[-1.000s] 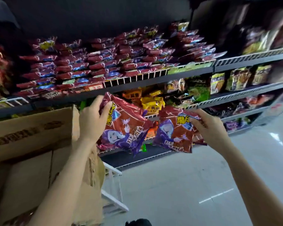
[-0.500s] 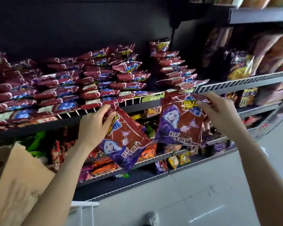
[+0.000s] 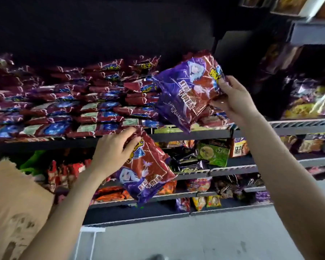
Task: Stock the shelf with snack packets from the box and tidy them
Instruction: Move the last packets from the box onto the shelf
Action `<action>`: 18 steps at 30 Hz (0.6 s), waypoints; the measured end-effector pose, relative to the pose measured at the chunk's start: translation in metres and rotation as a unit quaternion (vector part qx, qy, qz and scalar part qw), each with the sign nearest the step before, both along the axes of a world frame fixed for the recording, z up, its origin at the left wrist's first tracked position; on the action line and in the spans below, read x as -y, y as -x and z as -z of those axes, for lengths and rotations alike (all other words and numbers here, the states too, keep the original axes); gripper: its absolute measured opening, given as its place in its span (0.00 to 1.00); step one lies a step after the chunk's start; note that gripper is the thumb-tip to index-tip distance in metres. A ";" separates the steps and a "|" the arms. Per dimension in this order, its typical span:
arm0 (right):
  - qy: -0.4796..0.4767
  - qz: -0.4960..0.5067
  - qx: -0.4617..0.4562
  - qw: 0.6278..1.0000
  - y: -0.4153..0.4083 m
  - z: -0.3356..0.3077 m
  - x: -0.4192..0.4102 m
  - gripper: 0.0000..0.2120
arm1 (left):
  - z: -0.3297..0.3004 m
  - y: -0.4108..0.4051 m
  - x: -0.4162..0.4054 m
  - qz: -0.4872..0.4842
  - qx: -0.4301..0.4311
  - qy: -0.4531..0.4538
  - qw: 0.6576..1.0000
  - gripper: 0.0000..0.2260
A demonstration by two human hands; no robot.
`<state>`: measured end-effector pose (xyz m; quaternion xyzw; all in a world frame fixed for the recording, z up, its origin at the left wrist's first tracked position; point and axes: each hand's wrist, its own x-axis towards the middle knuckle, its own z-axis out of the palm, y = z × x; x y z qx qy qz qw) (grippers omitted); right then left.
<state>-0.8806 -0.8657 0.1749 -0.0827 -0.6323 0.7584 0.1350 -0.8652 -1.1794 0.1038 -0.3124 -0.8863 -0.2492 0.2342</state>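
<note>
Head view:

- The left hand (image 3: pixel 113 151), at centre frame, gripped the top edge of a red and purple snack packet (image 3: pixel 148 169); fingers were curled round that edge, and the packet hung tilted below the edge of the upper shelf (image 3: pixel 195 133).
- The right hand (image 3: pixel 233 102), at centre right, pinched a second packet of the same kind (image 3: pixel 186 94) by its right end, thumb on the front face. This packet was raised above the shelf edge, tilted, at the right end of the stock.
- Stacked packets (image 3: pixel 73 102) in red wrappers filled the upper shelf from the left edge of the frame to centre, in several flat piles.
- The cardboard box (image 3: pixel 13 203) sat at lower left, its torn flap upright; its contents could not be seen.
- Lower shelves (image 3: pixel 233 168) held mixed snack bags, among them a green bag (image 3: pixel 213 152) right of centre.
</note>
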 end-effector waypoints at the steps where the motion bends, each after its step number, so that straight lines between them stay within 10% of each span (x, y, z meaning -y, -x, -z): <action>1: -0.009 -0.003 0.003 1.000 0.008 0.003 -0.004 0.10 | -0.001 -0.002 -0.004 -0.006 0.004 -0.005 1.000 0.21; 12: -0.152 -0.008 -0.107 0.983 0.045 0.003 -0.017 0.08 | 0.006 0.019 -0.039 -0.077 -0.017 0.037 0.996 0.22; 18: -0.400 0.008 -0.231 0.887 0.044 0.020 -0.025 0.08 | 0.007 0.025 -0.039 -0.086 -0.082 0.032 0.992 0.17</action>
